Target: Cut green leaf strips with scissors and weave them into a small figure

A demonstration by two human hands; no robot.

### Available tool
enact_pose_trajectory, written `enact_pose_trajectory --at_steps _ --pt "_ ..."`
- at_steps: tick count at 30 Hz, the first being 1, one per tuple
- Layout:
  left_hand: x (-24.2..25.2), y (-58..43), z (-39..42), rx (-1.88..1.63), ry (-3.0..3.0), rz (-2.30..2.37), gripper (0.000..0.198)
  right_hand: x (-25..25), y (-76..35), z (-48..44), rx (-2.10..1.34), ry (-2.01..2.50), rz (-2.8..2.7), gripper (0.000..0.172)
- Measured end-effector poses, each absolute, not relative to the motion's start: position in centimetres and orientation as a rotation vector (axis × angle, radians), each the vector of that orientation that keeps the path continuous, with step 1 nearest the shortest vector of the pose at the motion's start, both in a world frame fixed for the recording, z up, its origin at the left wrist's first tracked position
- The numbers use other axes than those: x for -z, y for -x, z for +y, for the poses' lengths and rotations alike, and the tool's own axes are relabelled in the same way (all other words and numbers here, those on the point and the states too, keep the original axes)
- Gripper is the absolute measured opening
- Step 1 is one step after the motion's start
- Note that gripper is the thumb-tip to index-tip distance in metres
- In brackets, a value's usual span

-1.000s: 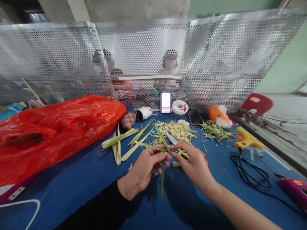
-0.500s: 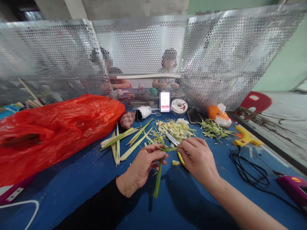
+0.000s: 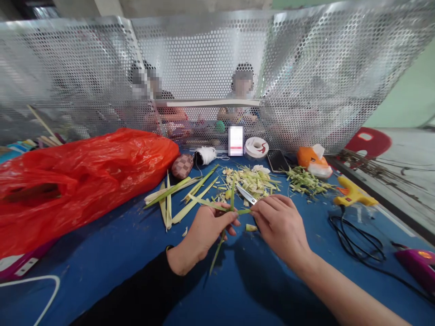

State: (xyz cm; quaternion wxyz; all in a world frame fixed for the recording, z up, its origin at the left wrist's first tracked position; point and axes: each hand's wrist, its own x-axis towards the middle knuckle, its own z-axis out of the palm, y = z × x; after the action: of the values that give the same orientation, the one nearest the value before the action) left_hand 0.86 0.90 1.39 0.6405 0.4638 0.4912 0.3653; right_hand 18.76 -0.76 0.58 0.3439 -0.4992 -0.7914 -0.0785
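My left hand (image 3: 204,231) pinches the crossing of several narrow green leaf strips (image 3: 232,192) between thumb and fingers. The strips stick out in different directions, one pointing up and one hanging down below the hand. My right hand (image 3: 280,224) is closed at the right-hand strip's end, its fingertips pressed together there. Just behind it lie scissors (image 3: 246,194), blades pointing up and left, their handles hidden by the hand. A short cut piece of stalk (image 3: 251,227) rests on the blue table between my hands.
Leaf pieces (image 3: 183,194) lie left of centre, with a pile of scraps (image 3: 254,181) behind my hands. A red plastic bag (image 3: 84,176) covers the left. White string (image 3: 205,155), a ribbon roll (image 3: 257,147), a phone (image 3: 277,161) and a yellow glue gun (image 3: 355,192) sit around.
The held strips have turned: one now stands more upright, and the lower one shows its narrow edge and slants left. Both hands stay close together. The view has shifted slightly.
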Motion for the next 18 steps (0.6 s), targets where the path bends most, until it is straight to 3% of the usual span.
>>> enact_pose_trajectory --at_steps 11,14,18 --pt "-1.5 -0.1 1.6 -0.895 -0.895 1.051 0.018 -0.9 -19.0 -0.7 0.131 1.334 -2.005 0.017" --pt "-1.4 -0.2 1.3 -0.853 -0.905 1.027 0.020 -1.5 -19.1 -0.5 -0.296 1.328 -1.917 0.012" --pt "-1.1 -0.6 0.6 -0.690 -0.953 0.955 0.023 -1.7 -18.6 -0.3 -1.095 1.245 -1.661 0.035"
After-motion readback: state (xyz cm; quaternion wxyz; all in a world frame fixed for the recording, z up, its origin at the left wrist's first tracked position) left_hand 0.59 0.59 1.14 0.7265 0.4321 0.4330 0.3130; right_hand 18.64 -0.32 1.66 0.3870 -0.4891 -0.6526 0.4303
